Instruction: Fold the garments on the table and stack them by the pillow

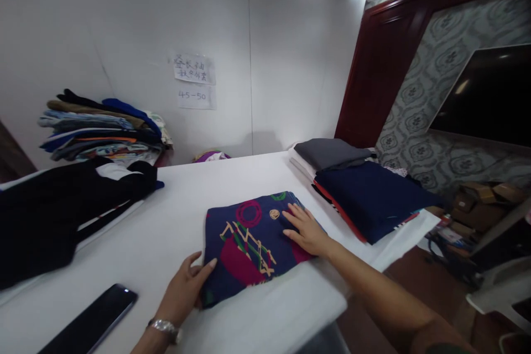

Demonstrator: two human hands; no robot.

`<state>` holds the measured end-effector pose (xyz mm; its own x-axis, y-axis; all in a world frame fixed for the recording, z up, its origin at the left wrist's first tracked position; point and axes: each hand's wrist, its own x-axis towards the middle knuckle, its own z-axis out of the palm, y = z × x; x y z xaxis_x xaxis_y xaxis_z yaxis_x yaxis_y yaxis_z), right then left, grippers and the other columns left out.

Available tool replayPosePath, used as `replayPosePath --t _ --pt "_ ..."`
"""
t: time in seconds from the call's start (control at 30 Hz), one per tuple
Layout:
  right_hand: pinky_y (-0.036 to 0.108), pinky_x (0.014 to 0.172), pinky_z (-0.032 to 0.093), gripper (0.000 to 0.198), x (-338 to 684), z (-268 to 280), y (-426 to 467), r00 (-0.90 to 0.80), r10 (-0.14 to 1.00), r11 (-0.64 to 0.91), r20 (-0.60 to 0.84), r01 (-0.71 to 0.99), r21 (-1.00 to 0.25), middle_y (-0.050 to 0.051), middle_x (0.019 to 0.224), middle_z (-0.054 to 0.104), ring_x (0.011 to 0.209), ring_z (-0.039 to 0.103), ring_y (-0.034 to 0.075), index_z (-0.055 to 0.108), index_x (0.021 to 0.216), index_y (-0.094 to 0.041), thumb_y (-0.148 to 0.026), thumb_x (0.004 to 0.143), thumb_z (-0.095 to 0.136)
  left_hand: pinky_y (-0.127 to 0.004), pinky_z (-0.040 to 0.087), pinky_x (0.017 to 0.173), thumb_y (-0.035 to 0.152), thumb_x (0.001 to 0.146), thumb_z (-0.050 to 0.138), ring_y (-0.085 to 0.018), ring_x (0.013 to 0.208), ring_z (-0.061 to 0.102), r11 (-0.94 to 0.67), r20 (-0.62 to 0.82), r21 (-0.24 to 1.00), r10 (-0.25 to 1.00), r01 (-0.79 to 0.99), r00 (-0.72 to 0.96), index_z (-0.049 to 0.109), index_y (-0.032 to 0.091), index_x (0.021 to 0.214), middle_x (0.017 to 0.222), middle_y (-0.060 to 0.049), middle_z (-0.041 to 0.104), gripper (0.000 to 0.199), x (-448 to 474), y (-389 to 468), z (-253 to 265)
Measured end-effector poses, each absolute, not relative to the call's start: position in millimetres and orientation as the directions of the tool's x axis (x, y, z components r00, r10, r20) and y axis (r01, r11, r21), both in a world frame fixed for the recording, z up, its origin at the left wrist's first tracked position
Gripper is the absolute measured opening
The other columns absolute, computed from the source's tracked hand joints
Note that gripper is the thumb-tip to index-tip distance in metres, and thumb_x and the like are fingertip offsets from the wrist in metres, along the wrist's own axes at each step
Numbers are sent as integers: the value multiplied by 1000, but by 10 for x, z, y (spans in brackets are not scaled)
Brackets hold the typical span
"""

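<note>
White walls back a white table [174, 221], with two paper notes [194, 82] taped up at twelve o'clock. At the table's centre lies a folded navy shirt [249, 243] with a pink and tan print. The left hand [185, 287], a watch [166, 328] on its wrist, grips the shirt's near left corner at seven o'clock. The right hand [305, 229] lies flat and spread on its right edge at three o'clock. A phone [91, 323] sits at eight o'clock, dark clothes [62, 210] at nine, a folded stack [103, 127] at ten, navy and grey piles [365, 188] at two.
</note>
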<state>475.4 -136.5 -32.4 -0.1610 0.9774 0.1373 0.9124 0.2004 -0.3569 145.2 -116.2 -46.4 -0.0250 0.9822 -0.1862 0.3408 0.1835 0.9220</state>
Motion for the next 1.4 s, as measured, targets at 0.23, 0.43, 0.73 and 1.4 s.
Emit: replayPosePath --t 0.23,0.43,0.73,1.4 --pt "52 114 11 68 4643 -433 -1183 -191 980 161 -60 928 -335 9 157 16 145 10 27 23 150 -25 -61 92 31 -25 33 36 48 61 69 -12 31 42 261 -298 926 949 272 105 51 16 111 46 7 55 62 1474 -1165 -432" --pt "52 114 10 65 4422 -233 -1051 -250 968 239 18 898 -371 9 157 19 145 11 26 28 148 -27 -61 92 33 -25 44 45 34 65 72 -14 39 54 317 -329 938 941 138 75 51 19 109 44 10 53 52 1494 -1153 -475" --pt "55 113 11 64 3304 -110 -411 -561 827 520 -8 772 -364 13 155 22 144 14 28 32 146 -23 -58 93 36 -24 50 51 16 71 64 -12 38 53 330 -333 943 938 45 102 49 18 102 42 11 53 34 1551 -1239 -368" --pt "51 112 15 57 3187 -487 -211 -531 847 497 -6 796 -344 8 154 29 141 23 25 39 143 -27 -56 94 31 -35 47 92 34 85 54 -22 97 64 -57 88 665 996 745 -3 61 14 110 114 -12 64 33 1530 -980 -319"
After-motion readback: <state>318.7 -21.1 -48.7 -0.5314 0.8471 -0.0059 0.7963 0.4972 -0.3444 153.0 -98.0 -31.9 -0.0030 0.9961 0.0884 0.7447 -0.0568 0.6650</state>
